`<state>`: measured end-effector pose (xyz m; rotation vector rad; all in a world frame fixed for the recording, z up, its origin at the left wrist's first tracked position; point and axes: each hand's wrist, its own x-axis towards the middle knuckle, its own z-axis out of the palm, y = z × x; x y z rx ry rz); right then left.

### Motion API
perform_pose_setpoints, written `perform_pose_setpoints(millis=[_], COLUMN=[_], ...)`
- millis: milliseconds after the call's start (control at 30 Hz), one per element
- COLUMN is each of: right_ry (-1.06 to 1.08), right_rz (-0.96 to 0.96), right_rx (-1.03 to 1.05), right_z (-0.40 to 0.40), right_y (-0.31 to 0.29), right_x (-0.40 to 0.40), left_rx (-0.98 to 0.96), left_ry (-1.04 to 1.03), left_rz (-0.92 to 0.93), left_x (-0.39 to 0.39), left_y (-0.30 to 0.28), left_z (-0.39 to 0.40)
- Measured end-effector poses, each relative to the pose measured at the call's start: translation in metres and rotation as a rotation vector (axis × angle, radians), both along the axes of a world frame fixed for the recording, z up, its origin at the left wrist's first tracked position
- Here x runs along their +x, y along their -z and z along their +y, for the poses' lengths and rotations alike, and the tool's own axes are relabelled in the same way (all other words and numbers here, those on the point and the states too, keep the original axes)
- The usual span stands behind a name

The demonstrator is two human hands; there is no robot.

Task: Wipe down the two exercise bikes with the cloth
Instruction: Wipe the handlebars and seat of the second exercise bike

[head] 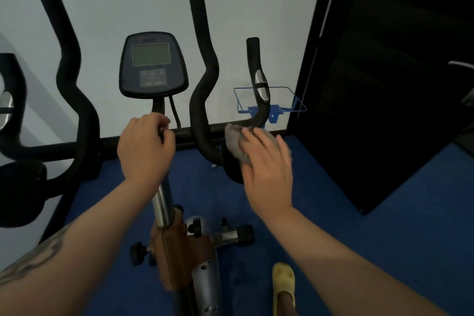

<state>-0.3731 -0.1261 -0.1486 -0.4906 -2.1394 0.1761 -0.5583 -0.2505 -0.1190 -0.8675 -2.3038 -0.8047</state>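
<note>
An exercise bike fills the middle of the view, with black foam handlebars (204, 77), a grey console (151, 64) and a chrome stem (162, 202). My left hand (145, 147) grips the top of the stem just below the console. My right hand (266, 161) lies with straight fingers on a grey cloth (234, 143), pressing it against the right handlebar's lower bend and armrest pad. Part of a second bike's black handlebar (15, 100) shows at the far left edge.
A white wall stands close behind the bikes. A black panel (372, 84) rises at the right. A blue wire rack (277, 108) sits by the wall. The floor is blue carpet (359, 238). My yellow shoe (283, 285) is near the bike's base.
</note>
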Motion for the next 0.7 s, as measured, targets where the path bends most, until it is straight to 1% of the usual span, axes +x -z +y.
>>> perform_pose_setpoints(millis=[67, 133, 200, 267, 300, 333, 367, 400, 433, 500, 633, 667, 700], right_ry=[-0.03, -0.058, -0.048, -0.051, -0.059, -0.069, -0.055, -0.022, 0.006, -0.009, -0.061, -0.053, -0.041], right_rz=[-0.006, 0.011, 0.005, 0.042, 0.131, 0.259, 0.38, 0.463, 0.483, 0.392, -0.046, -0.075, -0.041], right_rx=[0.088, 0.077, -0.063, -0.265, -0.408, -0.575, -0.696, -0.75, -0.75, -0.755, -0.818, -0.834, -0.831], right_z=[0.003, 0.008, 0.014, 0.018, 0.017, 0.012, 0.005, -0.004, -0.012, -0.008, 0.05, 0.055, 0.053], right_y=[0.001, -0.013, -0.03, -0.035, -0.032, -0.03, -0.028, -0.025, -0.023, -0.025, -0.057, -0.062, -0.062], right_x=[0.004, -0.006, -0.014, -0.014, -0.012, -0.009, -0.008, -0.007, -0.007, -0.009, -0.025, -0.027, -0.028], left_rx=[0.009, 0.015, 0.016, 0.021, 0.032, 0.05, 0.074, 0.099, 0.12, 0.137, 0.136, 0.133, 0.128], left_ry=[0.003, 0.007, 0.008, 0.013, 0.021, 0.028, 0.032, 0.036, 0.038, 0.047, 0.043, 0.041, 0.039], left_rz=[0.003, 0.001, 0.001, -0.001, -0.006, -0.018, -0.033, -0.049, -0.061, -0.078, -0.088, -0.088, -0.085], left_x=[0.0, 0.001, 0.001, 0.002, 0.002, 0.002, 0.002, 0.002, 0.002, 0.002, 0.002, 0.002, 0.002], left_y=[0.0, 0.0, -0.001, 0.0, 0.0, 0.0, 0.001, 0.001, 0.0, 0.0, -0.001, -0.001, -0.001], left_z=[0.0, -0.001, -0.001, -0.001, -0.001, -0.001, -0.001, -0.002, -0.002, -0.003, -0.002, -0.002, -0.002])
